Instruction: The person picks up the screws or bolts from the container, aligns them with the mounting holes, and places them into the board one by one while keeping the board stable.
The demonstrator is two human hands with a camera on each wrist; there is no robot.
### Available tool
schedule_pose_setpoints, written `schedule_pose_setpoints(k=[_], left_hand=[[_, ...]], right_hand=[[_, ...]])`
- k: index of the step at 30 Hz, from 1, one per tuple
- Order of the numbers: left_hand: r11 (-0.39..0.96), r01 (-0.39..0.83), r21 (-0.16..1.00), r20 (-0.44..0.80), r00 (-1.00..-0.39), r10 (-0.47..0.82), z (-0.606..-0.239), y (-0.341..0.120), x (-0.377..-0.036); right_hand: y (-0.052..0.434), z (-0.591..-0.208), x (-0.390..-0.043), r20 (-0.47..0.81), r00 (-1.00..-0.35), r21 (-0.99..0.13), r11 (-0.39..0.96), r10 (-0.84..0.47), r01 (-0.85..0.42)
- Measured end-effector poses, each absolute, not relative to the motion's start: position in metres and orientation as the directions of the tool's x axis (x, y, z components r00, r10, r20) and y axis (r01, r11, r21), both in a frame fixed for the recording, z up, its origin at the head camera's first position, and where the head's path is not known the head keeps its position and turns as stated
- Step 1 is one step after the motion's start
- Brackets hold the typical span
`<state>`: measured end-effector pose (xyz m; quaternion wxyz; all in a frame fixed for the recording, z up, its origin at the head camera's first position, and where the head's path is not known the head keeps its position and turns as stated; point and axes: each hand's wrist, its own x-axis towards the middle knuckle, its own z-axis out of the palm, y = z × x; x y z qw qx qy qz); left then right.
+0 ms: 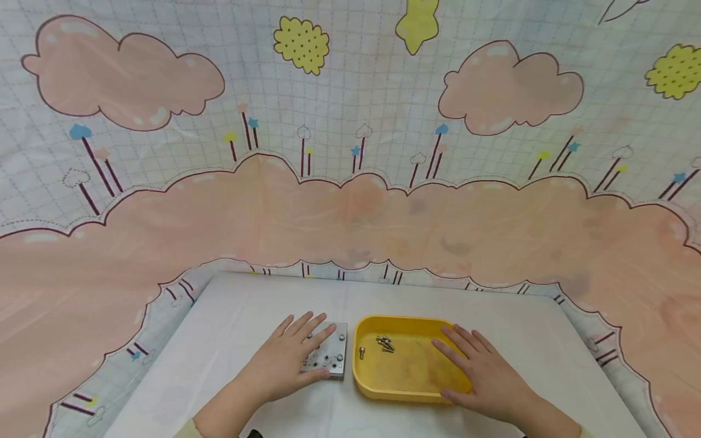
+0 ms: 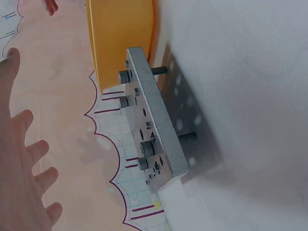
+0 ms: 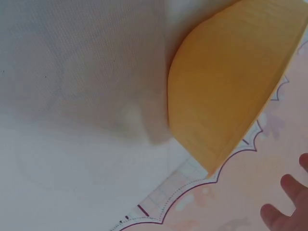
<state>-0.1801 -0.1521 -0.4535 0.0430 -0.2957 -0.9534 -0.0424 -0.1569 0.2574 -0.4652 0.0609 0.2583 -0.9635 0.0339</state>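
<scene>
A small metal plate (image 1: 330, 355) with several screws in its holes lies on the white table. My left hand (image 1: 290, 359) is spread flat over the plate's left side, fingers straight. In the left wrist view the plate (image 2: 155, 126) stands on screw ends, and the fingers (image 2: 29, 168) are held clear of it. To the plate's right is a yellow tray (image 1: 406, 320) holding a small heap of loose screws (image 1: 385, 344) and a single screw (image 1: 362, 351). My right hand (image 1: 482, 372) is spread over the tray's right part, holding nothing. The right wrist view shows the tray's outer wall (image 3: 226, 86) and fingertips (image 3: 284, 204) apart from it.
The white table (image 1: 241, 310) ends at a far edge near the cloth backdrop (image 1: 350, 213), printed with pink clouds, which rises behind and wraps both sides. Bare tabletop lies left of the plate and right of the tray.
</scene>
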Motion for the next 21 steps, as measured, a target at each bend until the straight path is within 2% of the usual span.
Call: schedule_pose_setpoints(k=[21], left_hand=[[0.858, 0.503, 0.104, 0.068, -0.864, 0.499, -0.461, -0.155, -0.184]], right_hand=[[0.256, -0.460, -0.167, 0.152, -0.827, -0.083, 0.827, -0.541, -0.557]])
